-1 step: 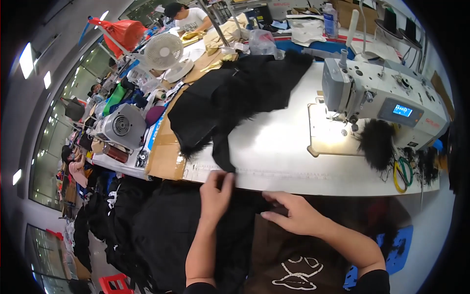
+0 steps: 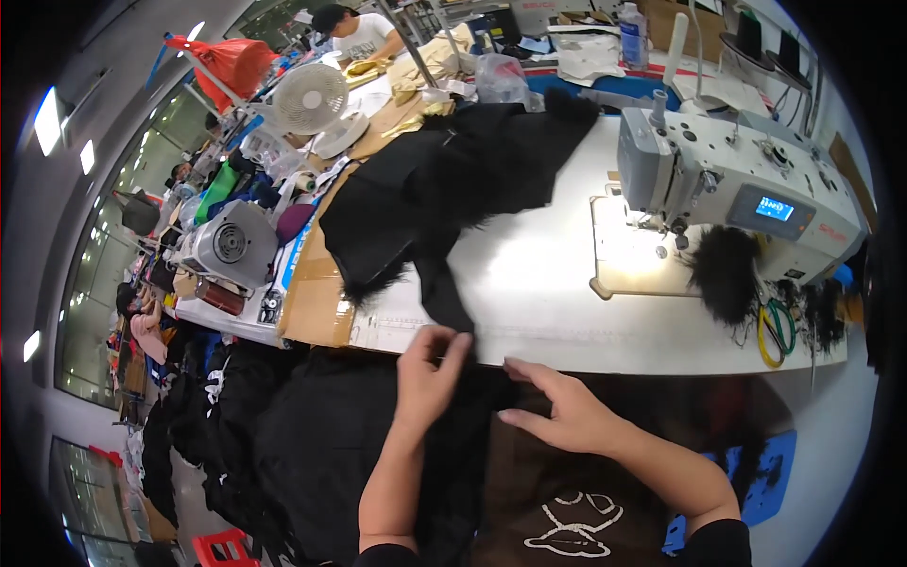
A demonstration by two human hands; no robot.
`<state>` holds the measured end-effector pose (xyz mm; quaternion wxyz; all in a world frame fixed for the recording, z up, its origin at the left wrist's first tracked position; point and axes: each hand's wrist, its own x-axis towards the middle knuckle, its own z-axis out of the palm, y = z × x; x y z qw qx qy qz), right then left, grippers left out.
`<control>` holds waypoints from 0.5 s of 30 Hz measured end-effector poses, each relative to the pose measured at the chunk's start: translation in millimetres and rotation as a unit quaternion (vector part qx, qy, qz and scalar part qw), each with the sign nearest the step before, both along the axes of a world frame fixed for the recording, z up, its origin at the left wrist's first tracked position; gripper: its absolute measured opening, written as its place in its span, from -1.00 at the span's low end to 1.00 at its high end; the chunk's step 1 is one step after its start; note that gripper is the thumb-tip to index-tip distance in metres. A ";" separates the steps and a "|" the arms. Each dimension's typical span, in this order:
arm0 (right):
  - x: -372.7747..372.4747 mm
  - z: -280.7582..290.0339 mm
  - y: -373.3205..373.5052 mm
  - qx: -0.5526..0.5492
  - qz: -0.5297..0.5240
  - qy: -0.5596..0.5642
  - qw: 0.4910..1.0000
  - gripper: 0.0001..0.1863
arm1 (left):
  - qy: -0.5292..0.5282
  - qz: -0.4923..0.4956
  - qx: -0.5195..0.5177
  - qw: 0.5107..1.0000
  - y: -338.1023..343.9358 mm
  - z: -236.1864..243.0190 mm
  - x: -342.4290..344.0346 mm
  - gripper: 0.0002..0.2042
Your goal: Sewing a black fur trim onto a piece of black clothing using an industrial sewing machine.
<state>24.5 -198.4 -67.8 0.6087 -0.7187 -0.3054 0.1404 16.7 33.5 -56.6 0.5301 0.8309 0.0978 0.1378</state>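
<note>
Clock hub at the front of the table, worker at 6. Black cloth piece (image 2: pixel 378 189), shaggy trim in places, lies spread on the white table (image 2: pixel 539 274) from 10 round to 1, bunched in the middle. A black strip (image 2: pixel 442 293) runs off it toward 6, down to the table's front edge. Left hand (image 2: pixel 427 378) at 6, thumb and fingers pinching the strip's lower end. Right hand (image 2: pixel 567 411) between 4 and 5, just off the front edge, fingers a bit curled, thumb well apart, gap between; can't tell if the fingertips touch the dark cloth there. More black cloth (image 2: pixel 331 444) heaped below the table at 7; brown cloth (image 2: pixel 515 510) with a pale line drawing at 5. Cardboard (image 2: pixel 316 307) at 9, under the cloth piece's near corner. Sewing machine (image 2: pixel 756 180) between 2 and 3, screen lit, lamp glare on its plate. Fuzzy black tuft (image 2: pixel 727 279) at 3; yellow and green loops (image 2: pixel 761 335) just past it. Farther out: white fan (image 2: pixel 310 99) at 11, grey motor (image 2: pixel 231 244) past 9, red bag (image 2: pixel 227 71) between 10 and 11. Person in white shirt (image 2: pixel 364 38) bends over yellowish cloth, just before 12.
</note>
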 end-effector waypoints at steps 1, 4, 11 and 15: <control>-2.4 0.9 2.1 -0.003 -0.005 0.005 1.000 -0.41 | 0.020 -0.054 -0.078 0.995 -17.5 7.1 1.9 -0.85; -9.4 -4.2 2.4 0.040 -0.077 0.084 0.993 -0.56 | 0.079 -0.139 -0.200 0.967 -60.0 24.4 17.0 -0.86; 4.8 -9.6 -61.9 0.204 -0.106 0.397 0.889 -0.61 | -0.004 -0.173 -0.066 0.983 -84.6 -6.5 95.9 -0.87; -6.5 -7.7 -90.9 0.160 -0.150 0.444 0.869 -0.64 | -0.018 -0.192 0.076 0.978 -98.9 -17.9 113.3 -0.87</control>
